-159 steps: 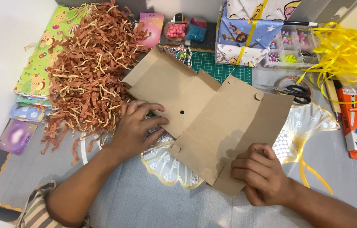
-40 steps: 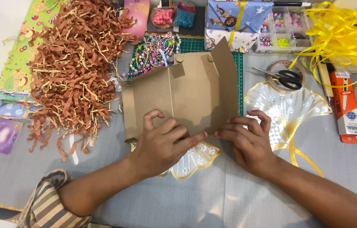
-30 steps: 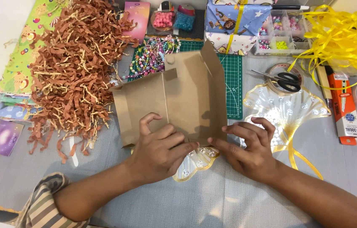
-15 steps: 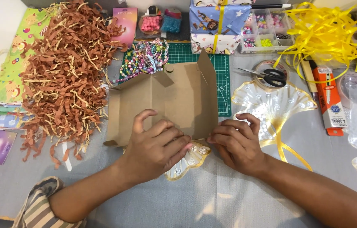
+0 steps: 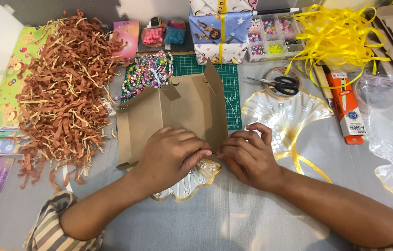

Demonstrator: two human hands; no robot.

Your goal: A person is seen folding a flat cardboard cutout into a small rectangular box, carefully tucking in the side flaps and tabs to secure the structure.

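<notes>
A brown cardboard box blank lies partly folded on the grey mat, its right flap standing upright. My left hand presses flat on its near panel, fingers pointing right. My right hand pinches the near right corner of the cardboard, fingertips meeting those of the left hand. Under the box's near edge pokes out a clear fan-shaped wrapper with gold trim.
A heap of brown paper shred fills the left. Beaded bracelets lie on a green cutting mat. Wrapped gift box, bead organiser, yellow ribbon, scissors on tape roll, orange cutter box, clear bags right.
The flat cardboard has been folded up: a side flap now stands. Both hands came together at the near edge, and the left hand's fingers flattened onto the panel. The view shifted right.
</notes>
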